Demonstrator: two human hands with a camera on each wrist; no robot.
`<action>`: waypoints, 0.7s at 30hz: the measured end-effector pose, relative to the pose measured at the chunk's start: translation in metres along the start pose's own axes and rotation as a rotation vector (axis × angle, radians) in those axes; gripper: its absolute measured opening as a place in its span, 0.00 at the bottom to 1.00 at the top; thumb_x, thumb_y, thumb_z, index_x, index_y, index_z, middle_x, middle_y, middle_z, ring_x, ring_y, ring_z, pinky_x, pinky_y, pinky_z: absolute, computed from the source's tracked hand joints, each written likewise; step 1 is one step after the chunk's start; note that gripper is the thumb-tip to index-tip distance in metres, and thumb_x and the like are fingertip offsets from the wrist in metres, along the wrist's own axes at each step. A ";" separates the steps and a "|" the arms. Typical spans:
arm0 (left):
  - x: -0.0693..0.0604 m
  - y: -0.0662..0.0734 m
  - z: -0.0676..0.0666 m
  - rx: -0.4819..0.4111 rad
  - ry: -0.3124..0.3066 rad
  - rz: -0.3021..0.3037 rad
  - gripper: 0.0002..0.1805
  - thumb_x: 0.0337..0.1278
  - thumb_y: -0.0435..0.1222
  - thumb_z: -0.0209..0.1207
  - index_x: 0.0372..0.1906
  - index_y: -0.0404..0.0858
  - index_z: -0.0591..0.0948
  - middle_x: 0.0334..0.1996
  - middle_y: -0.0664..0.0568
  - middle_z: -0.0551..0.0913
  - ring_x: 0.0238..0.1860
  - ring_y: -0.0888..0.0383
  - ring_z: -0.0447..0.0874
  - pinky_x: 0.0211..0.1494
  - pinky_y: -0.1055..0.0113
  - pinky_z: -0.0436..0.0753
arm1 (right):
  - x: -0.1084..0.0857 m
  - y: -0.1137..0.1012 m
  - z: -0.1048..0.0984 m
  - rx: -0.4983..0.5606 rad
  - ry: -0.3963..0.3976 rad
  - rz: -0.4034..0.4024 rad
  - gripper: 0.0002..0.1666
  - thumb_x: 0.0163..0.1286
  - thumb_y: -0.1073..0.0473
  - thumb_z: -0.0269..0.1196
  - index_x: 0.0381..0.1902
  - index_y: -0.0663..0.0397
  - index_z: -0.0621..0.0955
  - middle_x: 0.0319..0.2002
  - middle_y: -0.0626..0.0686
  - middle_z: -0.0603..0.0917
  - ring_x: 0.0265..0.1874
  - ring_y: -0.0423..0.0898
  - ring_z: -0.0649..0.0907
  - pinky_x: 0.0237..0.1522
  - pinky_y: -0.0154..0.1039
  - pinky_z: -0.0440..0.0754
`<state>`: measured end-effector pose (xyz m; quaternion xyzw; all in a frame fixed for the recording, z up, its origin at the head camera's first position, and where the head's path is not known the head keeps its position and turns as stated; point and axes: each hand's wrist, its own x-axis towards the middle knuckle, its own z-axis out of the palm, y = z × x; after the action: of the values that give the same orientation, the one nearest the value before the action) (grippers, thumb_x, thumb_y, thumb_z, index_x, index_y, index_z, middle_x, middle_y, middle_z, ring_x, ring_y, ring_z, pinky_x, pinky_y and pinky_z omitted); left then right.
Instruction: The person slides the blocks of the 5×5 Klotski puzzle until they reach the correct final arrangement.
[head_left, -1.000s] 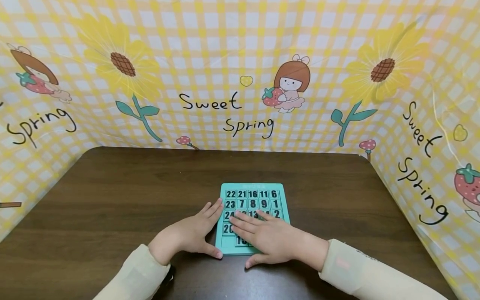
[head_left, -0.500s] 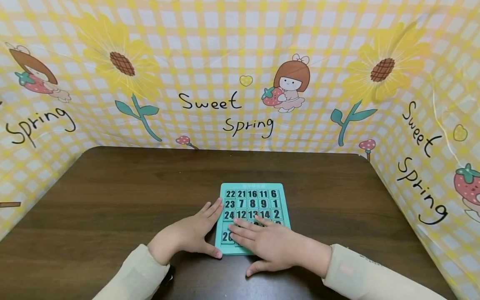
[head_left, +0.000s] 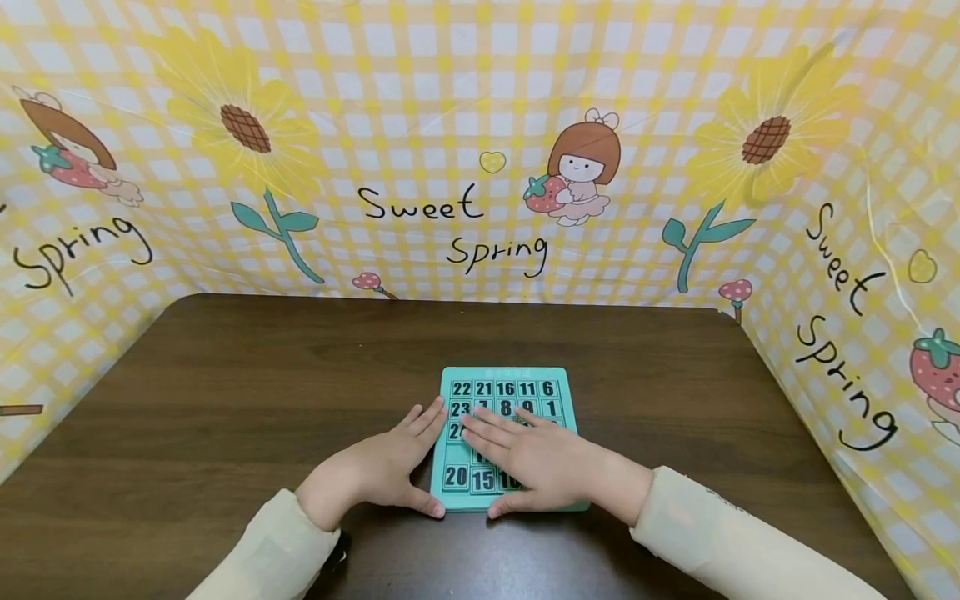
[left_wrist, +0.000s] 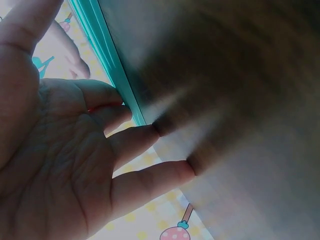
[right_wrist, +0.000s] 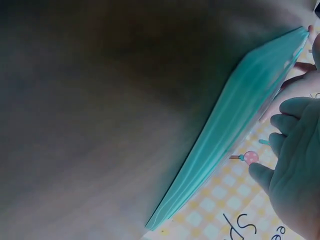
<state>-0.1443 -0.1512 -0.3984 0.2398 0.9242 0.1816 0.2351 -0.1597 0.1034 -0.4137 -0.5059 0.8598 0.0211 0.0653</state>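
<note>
A turquoise number slide puzzle (head_left: 502, 372) lies flat on the table, its tiles bearing black numbers. Along its left side rests my left hand (head_left: 386, 468), fingertips at the edge and thumb by the near left corner. In the left wrist view two fingers of that hand (left_wrist: 75, 155) touch the puzzle's side while the others reach the tabletop. My right hand (head_left: 543, 462) is spread flat over the middle tiles, covering several; whether its fingertips press them I cannot tell. Tile 20 (head_left: 455, 477) sits in the near left corner, with a vacant slot directly above it.
The dark wooden table (head_left: 300, 358) extends around the puzzle. A yellow checked cloth (head_left: 420, 100) with printed flowers and lettering stands as a wall along the back and both sides.
Tile 20 has slid one slot toward the near edge, leaving a gap above. My right hand dipped nearer, then shifted back up over the middle rows. The left hand stays put.
</note>
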 end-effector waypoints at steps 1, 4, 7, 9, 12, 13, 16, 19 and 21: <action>0.000 0.000 0.000 0.002 -0.001 0.000 0.67 0.44 0.59 0.72 0.79 0.33 0.45 0.81 0.44 0.38 0.80 0.38 0.37 0.77 0.46 0.58 | 0.002 0.001 -0.001 0.004 -0.011 0.012 0.55 0.69 0.23 0.45 0.81 0.49 0.48 0.82 0.48 0.45 0.81 0.46 0.44 0.75 0.59 0.57; 0.000 0.000 0.000 0.006 -0.001 -0.001 0.67 0.44 0.59 0.72 0.79 0.33 0.46 0.81 0.44 0.38 0.80 0.38 0.37 0.77 0.46 0.58 | 0.007 0.005 -0.002 -0.002 -0.030 0.042 0.56 0.69 0.23 0.44 0.81 0.49 0.47 0.82 0.48 0.43 0.81 0.47 0.43 0.75 0.59 0.56; 0.001 0.000 -0.001 0.003 -0.003 -0.004 0.67 0.44 0.59 0.72 0.79 0.33 0.45 0.81 0.44 0.38 0.81 0.38 0.37 0.77 0.46 0.59 | 0.011 0.006 -0.002 -0.010 -0.041 0.062 0.55 0.69 0.22 0.43 0.81 0.49 0.47 0.82 0.48 0.43 0.81 0.46 0.42 0.76 0.59 0.55; 0.001 0.000 -0.001 0.000 -0.006 -0.005 0.67 0.44 0.59 0.72 0.79 0.34 0.45 0.81 0.45 0.38 0.81 0.38 0.37 0.77 0.46 0.59 | 0.013 0.006 -0.002 -0.009 -0.049 0.066 0.55 0.69 0.22 0.43 0.81 0.48 0.48 0.82 0.47 0.42 0.81 0.46 0.42 0.76 0.58 0.54; 0.000 0.001 0.000 -0.001 -0.008 -0.007 0.67 0.44 0.59 0.72 0.79 0.33 0.45 0.81 0.45 0.38 0.81 0.39 0.37 0.77 0.46 0.59 | 0.014 0.005 -0.001 -0.012 -0.063 0.056 0.55 0.69 0.22 0.42 0.81 0.48 0.48 0.82 0.47 0.42 0.81 0.45 0.42 0.77 0.57 0.54; 0.000 0.001 0.000 0.000 -0.008 -0.007 0.67 0.44 0.60 0.72 0.79 0.33 0.45 0.81 0.44 0.38 0.81 0.39 0.37 0.77 0.46 0.59 | 0.014 0.004 -0.001 -0.014 -0.067 0.052 0.55 0.69 0.22 0.42 0.81 0.48 0.48 0.82 0.47 0.43 0.81 0.45 0.42 0.77 0.57 0.54; 0.000 0.001 0.000 0.004 -0.006 -0.007 0.67 0.44 0.60 0.72 0.79 0.33 0.45 0.81 0.44 0.38 0.81 0.38 0.37 0.77 0.46 0.59 | 0.014 0.002 -0.001 -0.013 -0.073 0.043 0.55 0.69 0.21 0.42 0.81 0.48 0.48 0.82 0.47 0.43 0.81 0.45 0.42 0.77 0.56 0.54; 0.000 0.000 0.000 0.007 -0.005 -0.007 0.67 0.44 0.60 0.72 0.79 0.33 0.45 0.81 0.44 0.37 0.80 0.38 0.37 0.77 0.45 0.59 | 0.013 0.000 -0.001 0.003 -0.079 0.035 0.56 0.69 0.21 0.42 0.81 0.48 0.47 0.82 0.47 0.42 0.81 0.45 0.43 0.77 0.56 0.53; 0.000 0.000 0.000 0.008 -0.008 -0.007 0.67 0.44 0.60 0.71 0.79 0.34 0.45 0.81 0.45 0.37 0.80 0.38 0.37 0.77 0.45 0.59 | 0.011 -0.001 -0.002 0.015 -0.081 0.026 0.56 0.69 0.22 0.43 0.81 0.48 0.47 0.82 0.47 0.42 0.81 0.45 0.42 0.77 0.57 0.53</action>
<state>-0.1445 -0.1514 -0.3988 0.2382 0.9249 0.1764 0.2383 -0.1640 0.0928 -0.4136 -0.4929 0.8631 0.0360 0.1038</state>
